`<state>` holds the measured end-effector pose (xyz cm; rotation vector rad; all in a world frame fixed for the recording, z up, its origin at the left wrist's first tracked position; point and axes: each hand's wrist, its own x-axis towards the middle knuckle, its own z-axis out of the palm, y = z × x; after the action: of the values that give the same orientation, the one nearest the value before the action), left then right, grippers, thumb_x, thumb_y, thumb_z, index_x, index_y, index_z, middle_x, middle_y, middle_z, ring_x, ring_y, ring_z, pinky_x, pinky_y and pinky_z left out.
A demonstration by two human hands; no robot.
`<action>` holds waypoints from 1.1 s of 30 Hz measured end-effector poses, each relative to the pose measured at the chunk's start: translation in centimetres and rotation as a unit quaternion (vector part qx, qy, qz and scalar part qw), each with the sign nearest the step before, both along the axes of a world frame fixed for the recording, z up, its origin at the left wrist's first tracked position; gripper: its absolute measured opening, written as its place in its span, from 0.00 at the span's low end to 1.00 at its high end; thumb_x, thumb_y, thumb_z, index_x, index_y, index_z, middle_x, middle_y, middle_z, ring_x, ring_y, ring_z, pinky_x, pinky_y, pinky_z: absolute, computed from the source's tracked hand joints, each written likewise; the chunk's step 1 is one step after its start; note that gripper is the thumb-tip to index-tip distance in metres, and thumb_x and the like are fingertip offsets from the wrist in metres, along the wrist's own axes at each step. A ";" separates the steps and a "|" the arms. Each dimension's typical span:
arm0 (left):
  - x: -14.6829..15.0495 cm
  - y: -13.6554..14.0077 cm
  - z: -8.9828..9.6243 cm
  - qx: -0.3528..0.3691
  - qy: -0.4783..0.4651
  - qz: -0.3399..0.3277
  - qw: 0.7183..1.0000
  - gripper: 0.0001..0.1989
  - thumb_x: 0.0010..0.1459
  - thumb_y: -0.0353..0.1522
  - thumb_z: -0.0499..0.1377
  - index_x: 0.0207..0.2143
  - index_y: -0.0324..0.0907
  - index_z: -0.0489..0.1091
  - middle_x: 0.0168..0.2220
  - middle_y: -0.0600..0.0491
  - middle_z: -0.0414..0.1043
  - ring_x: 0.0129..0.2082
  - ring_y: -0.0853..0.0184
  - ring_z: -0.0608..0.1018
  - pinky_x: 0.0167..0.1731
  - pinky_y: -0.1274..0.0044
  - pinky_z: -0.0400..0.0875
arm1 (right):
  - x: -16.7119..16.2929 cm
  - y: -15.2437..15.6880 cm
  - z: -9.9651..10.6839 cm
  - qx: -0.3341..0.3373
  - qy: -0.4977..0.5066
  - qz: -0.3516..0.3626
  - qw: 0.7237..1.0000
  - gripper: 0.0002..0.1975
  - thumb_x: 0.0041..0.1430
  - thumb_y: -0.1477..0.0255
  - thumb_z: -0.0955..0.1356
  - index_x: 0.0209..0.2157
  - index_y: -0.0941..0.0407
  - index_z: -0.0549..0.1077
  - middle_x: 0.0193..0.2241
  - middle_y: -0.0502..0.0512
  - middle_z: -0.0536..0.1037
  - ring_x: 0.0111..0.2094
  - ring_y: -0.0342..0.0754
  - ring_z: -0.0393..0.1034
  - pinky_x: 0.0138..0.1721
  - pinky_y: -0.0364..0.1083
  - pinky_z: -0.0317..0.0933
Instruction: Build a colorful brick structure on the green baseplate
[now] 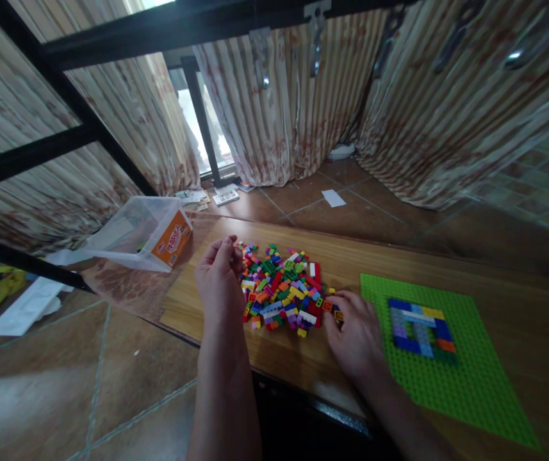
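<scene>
A heap of small multicoloured toy bricks (278,288) lies on the wooden tabletop. My left hand (220,259) is at the heap's left edge, raised a little, its fingers curled together in a pinch. Whatever they may hold is hidden from view. Over the right edge of the heap rests my right hand (355,326), thumb and fingers closing round a small yellow brick (338,315), with an orange brick beside it. To the right is a green studded baseplate (485,378), bearing a flat block of bricks (421,328) in blue, purple, yellow, orange and green.
A clear plastic bin (134,224) with an orange label stands beyond the table's left end. Black metal bars (77,137) cross the upper left, and metal clips hang from the top bar. Striped curtains (293,115), papers (333,198) and a tiled floor lie behind.
</scene>
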<state>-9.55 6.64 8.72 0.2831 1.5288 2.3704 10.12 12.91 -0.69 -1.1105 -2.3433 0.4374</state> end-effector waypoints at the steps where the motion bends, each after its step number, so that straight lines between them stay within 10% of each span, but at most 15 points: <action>1: -0.1 -0.1 0.0 0.003 -0.003 0.003 1.000 0.06 0.49 0.32 0.62 0.29 0.37 0.72 0.18 0.60 0.62 0.16 0.79 0.61 0.17 0.83 0.53 | -0.1 0.0 -0.1 -0.003 0.010 0.002 1.000 0.10 0.58 0.73 0.63 0.39 0.57 0.74 0.44 0.61 0.73 0.46 0.57 0.65 0.49 0.57 0.61; 11: -1.1 -1.1 -0.1 0.015 -0.026 0.015 0.999 0.07 0.48 0.32 0.63 0.29 0.37 0.72 0.18 0.60 0.62 0.16 0.79 0.61 0.17 0.84 0.54 | -0.4 0.0 -0.3 -0.114 0.149 -0.027 0.982 0.13 0.58 0.63 0.65 0.38 0.55 0.74 0.44 0.60 0.74 0.48 0.55 0.68 0.51 0.56 0.61; 17: -1.6 -1.7 -0.6 -0.181 0.027 -0.036 0.983 0.07 0.47 0.33 0.62 0.26 0.37 0.72 0.18 0.59 0.66 0.15 0.79 0.61 0.17 0.84 0.55 | -0.8 -0.1 -0.2 -0.296 0.326 -0.068 0.895 0.16 0.52 0.59 0.70 0.37 0.55 0.75 0.48 0.59 0.74 0.50 0.54 0.69 0.53 0.56 0.61; 26: -4.5 -3.5 -3.2 -0.515 0.210 -0.050 0.830 0.10 0.51 0.29 0.57 0.33 0.40 0.77 0.28 0.51 0.76 0.26 0.69 0.74 0.27 0.79 0.64 | -0.8 0.2 0.3 -0.424 0.469 -0.087 0.770 0.16 0.48 0.61 0.74 0.38 0.53 0.76 0.41 0.52 0.79 0.45 0.47 0.72 0.53 0.50 0.62; 33: -5.2 -4.5 -3.3 -0.607 0.253 -0.104 0.746 0.15 0.50 0.25 0.56 0.39 0.41 0.78 0.35 0.49 0.79 0.32 0.67 0.76 0.31 0.78 0.65 | 0.2 1.0 0.9 -0.409 0.414 -0.118 0.805 0.19 0.43 0.60 0.76 0.37 0.54 0.77 0.35 0.52 0.80 0.37 0.47 0.74 0.44 0.48 0.67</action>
<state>-14.73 2.14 5.38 0.7135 2.7037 0.7355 10.34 13.88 0.23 -1.1768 -1.1943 1.5621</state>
